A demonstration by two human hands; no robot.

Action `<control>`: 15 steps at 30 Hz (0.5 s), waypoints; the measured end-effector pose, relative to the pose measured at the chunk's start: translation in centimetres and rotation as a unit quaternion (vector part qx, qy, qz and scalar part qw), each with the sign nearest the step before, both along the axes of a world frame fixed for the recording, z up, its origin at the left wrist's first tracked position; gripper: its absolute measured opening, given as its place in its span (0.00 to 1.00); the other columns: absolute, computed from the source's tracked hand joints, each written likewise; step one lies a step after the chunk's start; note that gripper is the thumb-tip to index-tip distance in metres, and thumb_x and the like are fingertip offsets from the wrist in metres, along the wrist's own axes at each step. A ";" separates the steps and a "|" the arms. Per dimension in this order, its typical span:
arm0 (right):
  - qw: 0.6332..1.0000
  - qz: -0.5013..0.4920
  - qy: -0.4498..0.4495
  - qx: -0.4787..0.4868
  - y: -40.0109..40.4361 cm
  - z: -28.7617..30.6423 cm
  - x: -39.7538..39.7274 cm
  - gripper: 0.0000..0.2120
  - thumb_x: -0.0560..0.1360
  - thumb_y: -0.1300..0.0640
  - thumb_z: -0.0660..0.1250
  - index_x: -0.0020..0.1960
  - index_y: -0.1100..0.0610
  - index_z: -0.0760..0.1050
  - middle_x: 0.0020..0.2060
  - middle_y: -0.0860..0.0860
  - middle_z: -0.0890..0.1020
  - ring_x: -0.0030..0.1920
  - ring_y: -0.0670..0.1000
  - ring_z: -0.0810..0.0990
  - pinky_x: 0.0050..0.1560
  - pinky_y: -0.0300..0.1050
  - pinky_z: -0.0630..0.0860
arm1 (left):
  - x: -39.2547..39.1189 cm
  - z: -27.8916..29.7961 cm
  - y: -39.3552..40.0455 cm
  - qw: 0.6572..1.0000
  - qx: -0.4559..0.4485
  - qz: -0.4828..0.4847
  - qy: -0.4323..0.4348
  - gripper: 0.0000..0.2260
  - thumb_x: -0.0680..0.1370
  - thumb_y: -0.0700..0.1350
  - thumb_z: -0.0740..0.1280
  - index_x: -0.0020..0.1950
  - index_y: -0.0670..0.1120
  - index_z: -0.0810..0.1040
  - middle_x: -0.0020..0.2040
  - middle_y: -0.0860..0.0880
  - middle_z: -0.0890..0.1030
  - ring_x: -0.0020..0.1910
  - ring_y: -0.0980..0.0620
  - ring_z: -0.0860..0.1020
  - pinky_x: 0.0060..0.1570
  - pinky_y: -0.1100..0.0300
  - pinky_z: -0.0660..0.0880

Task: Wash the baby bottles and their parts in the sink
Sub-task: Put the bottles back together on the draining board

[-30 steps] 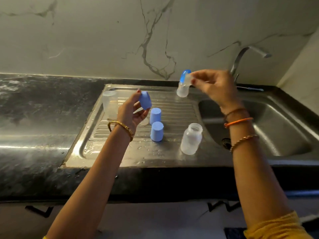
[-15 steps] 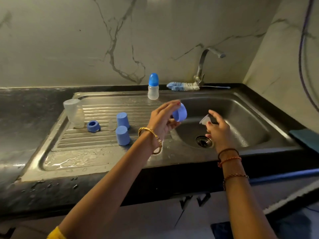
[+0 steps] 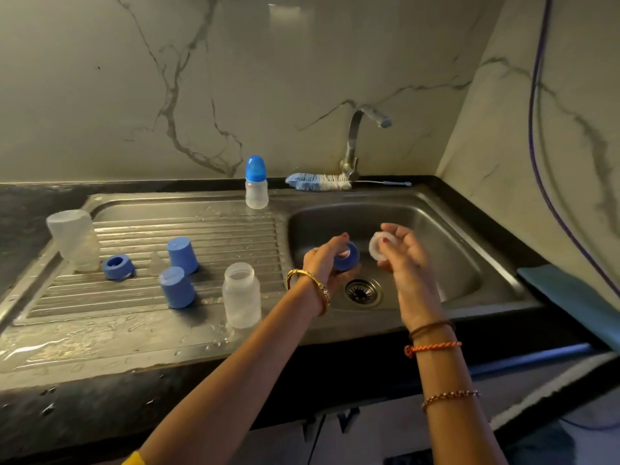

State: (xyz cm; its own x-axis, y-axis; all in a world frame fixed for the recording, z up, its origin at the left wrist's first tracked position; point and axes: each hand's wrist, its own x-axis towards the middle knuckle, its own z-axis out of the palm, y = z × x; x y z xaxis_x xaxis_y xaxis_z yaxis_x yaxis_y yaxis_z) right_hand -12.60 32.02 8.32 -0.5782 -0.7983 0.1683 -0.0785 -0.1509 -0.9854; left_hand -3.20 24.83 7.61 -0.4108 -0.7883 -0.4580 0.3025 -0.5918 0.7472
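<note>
Over the sink basin (image 3: 446,243), my left hand (image 3: 323,260) grips a blue screw ring (image 3: 347,258). Just to its right, my right hand (image 3: 404,251) pinches a clear silicone teat (image 3: 377,246). On the ribbed drainboard (image 3: 235,236) stand an open clear bottle (image 3: 242,300), two blue caps (image 3: 183,256) (image 3: 177,287), another blue ring (image 3: 117,267), a small clear teat (image 3: 157,263) and an upturned clear bottle (image 3: 74,239) at the far left. A capped small bottle (image 3: 256,182) stands on the back rim.
A blue and white bottle brush (image 3: 318,182) lies behind the basin at the foot of the tap (image 3: 360,139). The drain (image 3: 363,290) sits below my hands. A blue cloth (image 3: 570,297) lies on the counter at the right. The drainboard is wet.
Both hands have shifted over the basin. The right hand turned the teat so its round base faces me. The open clear bottle, hidden half a second ago, shows on the drainboard.
</note>
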 end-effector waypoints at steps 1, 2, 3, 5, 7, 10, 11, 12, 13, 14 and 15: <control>0.999 0.012 0.037 -0.005 0.1 -0.2 -0.1 0.10 0.77 0.61 0.61 0.47 0.46 0.75 0.47 0.46 0.78 0.48 0.43 0.77 0.45 0.35 0.74 | -0.5 -0.2 -0.2 1.000 0.010 0.010 0.005 0.09 0.74 0.45 0.70 0.46 0.41 0.73 0.45 0.41 0.76 0.41 0.48 0.78 0.37 0.59 0.78; 0.997 0.025 0.068 -0.004 0.1 -0.4 -0.3 0.11 0.77 0.62 0.61 0.47 0.47 0.76 0.50 0.48 0.78 0.50 0.44 0.78 0.48 0.37 0.75 | -0.9 -0.3 -0.2 1.000 0.021 0.019 0.009 0.09 0.75 0.45 0.69 0.46 0.42 0.73 0.43 0.41 0.77 0.40 0.48 0.78 0.37 0.58 0.78; 0.995 0.036 0.089 -0.001 0.2 -0.6 -0.3 0.12 0.77 0.63 0.61 0.47 0.48 0.77 0.53 0.52 0.77 0.51 0.46 0.78 0.50 0.39 0.77 | -1.2 -0.2 -0.2 0.999 0.033 0.027 0.011 0.08 0.75 0.45 0.69 0.45 0.42 0.72 0.41 0.42 0.77 0.38 0.48 0.77 0.35 0.58 0.77; 0.992 0.063 0.107 0.000 0.1 -0.6 -0.4 0.12 0.77 0.65 0.61 0.48 0.51 0.78 0.56 0.56 0.76 0.52 0.50 0.79 0.51 0.41 0.78 | -1.6 -0.2 -0.3 0.998 0.047 0.045 0.015 0.08 0.75 0.44 0.69 0.43 0.41 0.73 0.39 0.42 0.77 0.36 0.48 0.77 0.30 0.58 0.77; 0.987 0.069 0.148 0.012 -0.4 -0.7 -0.6 0.10 0.75 0.66 0.64 0.50 0.54 0.80 0.54 0.55 0.79 0.53 0.50 0.80 0.54 0.44 0.78 | -1.8 -0.5 -0.6 0.998 0.035 0.052 0.016 0.08 0.73 0.44 0.70 0.43 0.41 0.76 0.42 0.42 0.78 0.40 0.47 0.78 0.36 0.56 0.78; 0.978 -0.007 0.207 0.026 -1.3 -1.3 -0.9 0.08 0.72 0.63 0.70 0.49 0.54 0.82 0.47 0.50 0.84 0.49 0.45 0.81 0.52 0.41 0.78 | -2.0 -0.9 -1.1 0.999 0.012 0.052 0.005 0.07 0.73 0.46 0.71 0.44 0.42 0.79 0.45 0.42 0.80 0.44 0.47 0.79 0.48 0.54 0.79; 0.974 -0.036 0.223 0.026 -1.6 -1.5 -0.8 0.08 0.71 0.63 0.71 0.48 0.54 0.82 0.46 0.48 0.84 0.47 0.42 0.80 0.50 0.37 0.78 | -2.1 -1.1 -1.2 0.999 0.002 0.052 -0.003 0.07 0.72 0.47 0.71 0.43 0.43 0.79 0.44 0.43 0.80 0.44 0.48 0.79 0.49 0.54 0.78; 0.970 -0.059 0.234 0.023 -1.9 -1.8 -0.8 0.08 0.70 0.62 0.71 0.48 0.54 0.82 0.45 0.48 0.84 0.45 0.40 0.80 0.48 0.35 0.78 | -2.2 -1.3 -1.3 0.999 -0.008 0.052 -0.006 0.07 0.72 0.47 0.71 0.41 0.44 0.80 0.42 0.44 0.80 0.44 0.49 0.79 0.49 0.55 0.78; 0.966 -0.078 0.245 0.016 -2.1 -2.1 -0.7 0.08 0.70 0.62 0.72 0.48 0.55 0.82 0.44 0.48 0.84 0.43 0.40 0.80 0.46 0.33 0.77 | -2.2 -1.4 -1.3 0.999 -0.015 0.052 -0.005 0.07 0.72 0.47 0.71 0.39 0.44 0.80 0.40 0.45 0.80 0.42 0.49 0.79 0.48 0.56 0.78; 0.963 -0.092 0.252 0.007 -2.3 -2.3 -0.6 0.08 0.70 0.63 0.72 0.48 0.55 0.83 0.43 0.49 0.84 0.42 0.41 0.80 0.45 0.32 0.77 | -2.3 -1.5 -1.4 0.998 -0.018 0.054 -0.002 0.06 0.71 0.46 0.72 0.38 0.44 0.80 0.39 0.45 0.81 0.40 0.50 0.79 0.46 0.57 0.77; 0.962 -0.100 0.255 -0.001 -2.6 -2.6 -0.6 0.08 0.69 0.64 0.72 0.48 0.56 0.83 0.43 0.49 0.84 0.42 0.42 0.81 0.44 0.32 0.77 | -2.3 -1.7 -1.5 0.998 -0.016 0.056 -0.001 0.05 0.71 0.45 0.72 0.37 0.44 0.80 0.38 0.46 0.81 0.39 0.51 0.79 0.44 0.58 0.78</control>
